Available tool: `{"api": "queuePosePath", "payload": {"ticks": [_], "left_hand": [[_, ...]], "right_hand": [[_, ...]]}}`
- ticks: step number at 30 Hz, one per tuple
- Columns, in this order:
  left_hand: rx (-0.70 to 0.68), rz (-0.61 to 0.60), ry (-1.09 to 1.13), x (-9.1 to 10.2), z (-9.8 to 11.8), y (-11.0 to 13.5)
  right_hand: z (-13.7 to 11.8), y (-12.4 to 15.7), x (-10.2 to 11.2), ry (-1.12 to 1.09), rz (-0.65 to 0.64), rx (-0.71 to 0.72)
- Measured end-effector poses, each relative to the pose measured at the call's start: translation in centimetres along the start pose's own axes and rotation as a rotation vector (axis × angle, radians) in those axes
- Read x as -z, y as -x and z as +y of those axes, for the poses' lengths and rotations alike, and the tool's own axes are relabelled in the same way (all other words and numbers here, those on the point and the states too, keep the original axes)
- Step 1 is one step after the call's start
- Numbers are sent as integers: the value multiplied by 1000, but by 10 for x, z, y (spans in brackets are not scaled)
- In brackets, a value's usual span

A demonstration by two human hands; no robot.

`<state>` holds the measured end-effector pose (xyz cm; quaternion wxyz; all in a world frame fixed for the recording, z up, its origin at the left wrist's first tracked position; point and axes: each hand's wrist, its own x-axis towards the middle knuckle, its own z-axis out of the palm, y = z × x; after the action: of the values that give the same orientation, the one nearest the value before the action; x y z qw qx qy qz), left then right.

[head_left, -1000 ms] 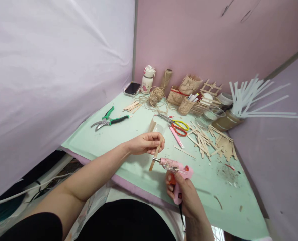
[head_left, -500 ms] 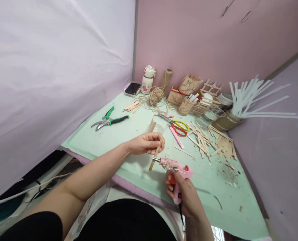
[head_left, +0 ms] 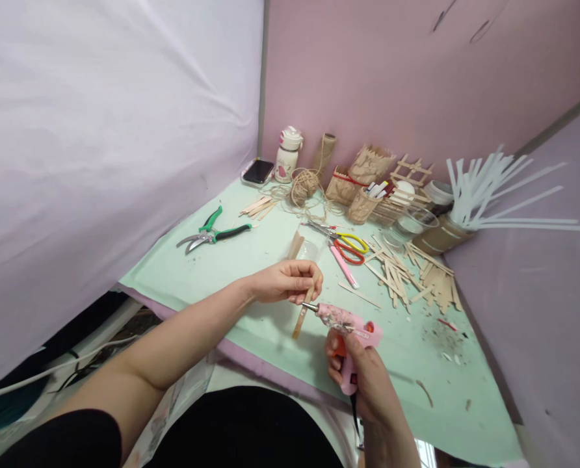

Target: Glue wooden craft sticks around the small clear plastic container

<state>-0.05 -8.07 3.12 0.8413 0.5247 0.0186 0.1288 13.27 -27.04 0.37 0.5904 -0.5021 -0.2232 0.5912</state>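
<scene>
Currently, in my head view, my two hands work over the table, with one stick and one glue gun between them. My left hand [head_left: 290,281] pinches the flat wooden stick [head_left: 302,318] between thumb and fingers, its free end slanting down toward me with small whitish spots on it. My right hand [head_left: 363,370] is wrapped around the pink glue gun [head_left: 341,320], whose metal nozzle [head_left: 309,306] sits right at the stick; I cannot tell whether they touch. Beyond my left hand I count one more wooden strip [head_left: 296,247] and one clear dish [head_left: 309,250]. Farther left lies one pair of green-handled shears [head_left: 212,235]. Toward the back I have one phone [head_left: 258,172], one white bottle [head_left: 287,156], one ball of twine [head_left: 304,187] and one upright roll [head_left: 325,151]. One pink cutter [head_left: 343,266] lies beside scissors [head_left: 348,247] with a yellow and a red handle. The loose sticks [head_left: 392,273] on the right overlap too much to count, as do the white strips [head_left: 485,188] fanning from one brown holder [head_left: 441,235]. Pale green cloth [head_left: 212,273], specked with scraps, covers the tabletop; whitish fabric [head_left: 124,97] hangs at left, a pink wall [head_left: 392,78] stands behind, and a lilac panel [head_left: 538,312] closes the right.
</scene>
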Motion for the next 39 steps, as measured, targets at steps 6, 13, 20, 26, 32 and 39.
{"api": "queuePosePath", "payload": {"ticks": [6, 13, 20, 26, 32, 39], "left_hand": [[-17, 25, 36, 1, 0, 0], [-5, 37, 33, 1, -1, 0], [-20, 34, 34, 1, -2, 0], [-30, 30, 36, 2, -2, 0], [-25, 30, 33, 2, -2, 0], [-23, 37, 27, 1, -1, 0]], "right_hand": [[3, -1, 2, 13, 4, -27], [4, -1, 3, 25, 6, -36], [7, -2, 5, 14, 3, -46], [8, -1, 5, 14, 3, -55], [8, -1, 6, 45, 20, -59], [9, -1, 7, 64, 7, -63]]}}
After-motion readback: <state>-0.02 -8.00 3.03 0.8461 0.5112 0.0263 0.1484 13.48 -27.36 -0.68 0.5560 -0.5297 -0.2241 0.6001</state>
